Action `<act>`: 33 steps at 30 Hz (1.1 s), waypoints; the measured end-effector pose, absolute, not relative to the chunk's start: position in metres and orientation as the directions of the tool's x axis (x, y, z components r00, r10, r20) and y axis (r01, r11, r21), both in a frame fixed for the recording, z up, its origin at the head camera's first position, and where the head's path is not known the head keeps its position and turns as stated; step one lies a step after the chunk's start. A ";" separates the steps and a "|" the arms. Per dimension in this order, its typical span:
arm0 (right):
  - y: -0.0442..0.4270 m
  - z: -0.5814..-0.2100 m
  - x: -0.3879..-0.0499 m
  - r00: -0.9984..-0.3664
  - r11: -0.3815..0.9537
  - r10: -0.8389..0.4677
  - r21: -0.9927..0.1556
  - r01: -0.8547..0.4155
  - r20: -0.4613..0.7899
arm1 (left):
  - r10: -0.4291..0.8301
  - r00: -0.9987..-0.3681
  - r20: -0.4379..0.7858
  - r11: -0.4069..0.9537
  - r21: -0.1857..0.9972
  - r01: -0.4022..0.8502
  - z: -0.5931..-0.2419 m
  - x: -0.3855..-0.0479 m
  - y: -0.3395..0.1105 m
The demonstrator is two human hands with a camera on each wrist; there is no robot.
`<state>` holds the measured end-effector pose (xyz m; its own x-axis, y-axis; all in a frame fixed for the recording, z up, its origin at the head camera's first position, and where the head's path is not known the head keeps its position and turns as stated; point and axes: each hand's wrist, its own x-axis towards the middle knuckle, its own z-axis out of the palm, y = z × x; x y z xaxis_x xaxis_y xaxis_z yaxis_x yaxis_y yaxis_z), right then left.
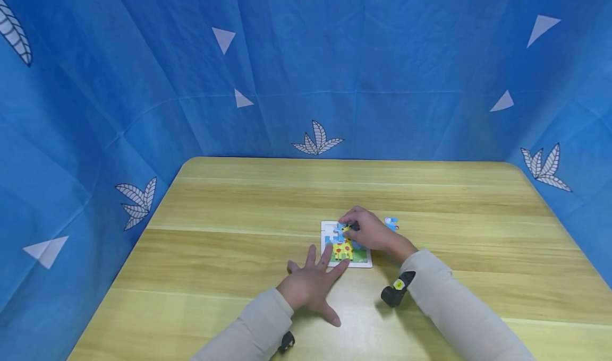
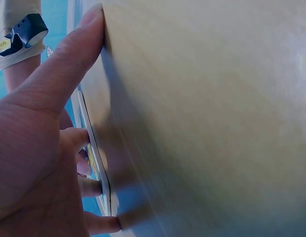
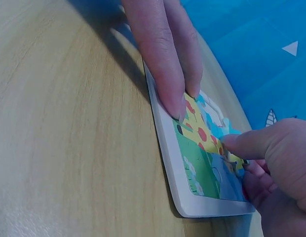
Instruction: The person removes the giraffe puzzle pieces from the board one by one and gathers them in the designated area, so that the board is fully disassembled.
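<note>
I see the left hand (image 1: 313, 286) spread wide at the puzzle's (image 1: 343, 251) near edge. The right hand (image 1: 369, 231) pinches a piece (image 1: 341, 232) at its far half; loose bits (image 1: 391, 221) lie right of it.

The puzzle (image 3: 205, 148) is showing red-spotted yellow, green and blue inside a white border (image 3: 171, 158); the desk (image 1: 229, 255) is showing yellowish grain; the blue cloth (image 1: 406, 58) is bearing white leaves (image 1: 319, 132) and triangles (image 1: 223, 39).

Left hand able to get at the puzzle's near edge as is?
Likely yes: the left hand touches the puzzle there; the right hand sits toward the far side, out of the way.
</note>
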<state>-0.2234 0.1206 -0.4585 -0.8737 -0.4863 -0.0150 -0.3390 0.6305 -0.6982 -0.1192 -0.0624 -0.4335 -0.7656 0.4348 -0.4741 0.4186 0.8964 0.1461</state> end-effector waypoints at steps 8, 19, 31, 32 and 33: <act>0.120 -0.460 -0.224 -0.883 0.647 -0.468 -0.692 -0.320 -0.028 | 0.433 -0.766 -0.476 0.898 0.148 0.415 -0.435 -0.120 -0.062; 0.120 -0.462 -0.220 -0.878 0.632 -0.479 -0.701 -0.329 -0.020 | 0.430 -0.771 -0.470 0.899 0.140 0.416 -0.433 -0.118 -0.062; 0.123 -0.468 -0.219 -0.894 0.660 -0.447 -0.665 -0.351 0.028 | 0.431 -0.774 -0.464 0.896 0.120 0.427 -0.435 -0.119 -0.061; 0.122 -0.468 -0.218 -0.896 0.667 -0.443 -0.655 -0.355 0.035 | 0.431 -0.773 -0.466 0.896 0.117 0.428 -0.435 -0.119 -0.061; 0.122 -0.469 -0.218 -0.897 0.675 -0.440 -0.645 -0.360 0.041 | 0.430 -0.772 -0.468 0.896 0.117 0.429 -0.435 -0.119 -0.061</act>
